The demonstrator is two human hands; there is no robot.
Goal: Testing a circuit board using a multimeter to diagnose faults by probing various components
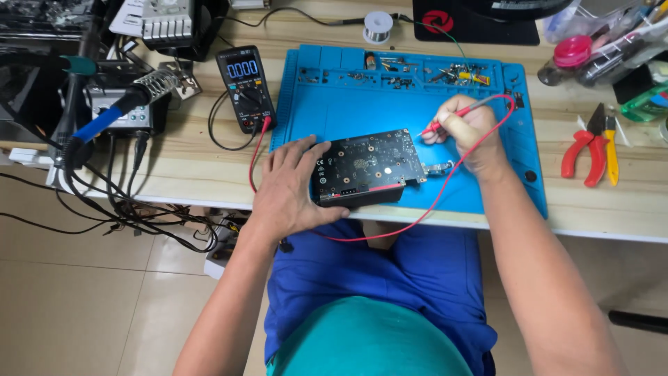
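A black circuit board [367, 166] lies on the blue work mat [348, 111] near the table's front edge. My left hand [289, 188] rests flat on the board's left end and holds it down. My right hand [467, 132] pinches a red test probe [445, 124], whose tip points at the board's upper right corner. The probe's red lead [445, 191] loops over the mat and past the table edge. It runs back to a black multimeter [245, 87] with a lit blue display.
A soldering iron with a blue handle [115, 115] sits in its stand at the left among black cables. Red and yellow pliers [591, 146] lie at the right. A solder spool [378, 26] stands behind the mat, and small parts fill the mat's top trays [445, 72].
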